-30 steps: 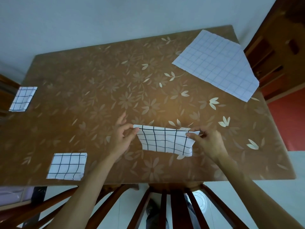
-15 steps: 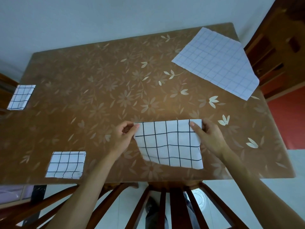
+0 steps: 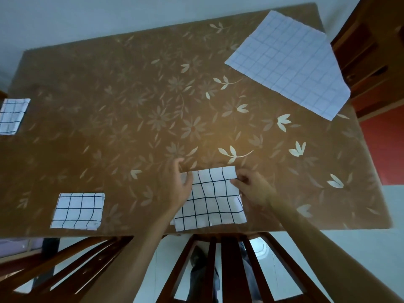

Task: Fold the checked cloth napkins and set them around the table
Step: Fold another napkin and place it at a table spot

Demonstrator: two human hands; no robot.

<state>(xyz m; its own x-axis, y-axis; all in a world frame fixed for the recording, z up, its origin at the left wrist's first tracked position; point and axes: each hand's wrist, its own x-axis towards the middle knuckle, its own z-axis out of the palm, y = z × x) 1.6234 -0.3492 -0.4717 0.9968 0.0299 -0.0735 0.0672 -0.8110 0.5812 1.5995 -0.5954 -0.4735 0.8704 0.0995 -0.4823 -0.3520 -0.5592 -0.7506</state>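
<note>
Fingers (image 3: 239, 182) of the right hand (image 3: 254, 190) curl, pinching the napkin's (image 3: 209, 200) upper right edge; the left hand (image 3: 179, 189) pinches its upper left corner, palm down.

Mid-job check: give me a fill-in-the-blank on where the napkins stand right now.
The left hand and right hand both hold the napkin being folded at the table, along its ____ edge.
Already folded and set down, the near-left napkin and far-left napkin make ____ in all.
The unfolded napkin lies at the far ____ corner.
Missing words: near; two; right.
</note>
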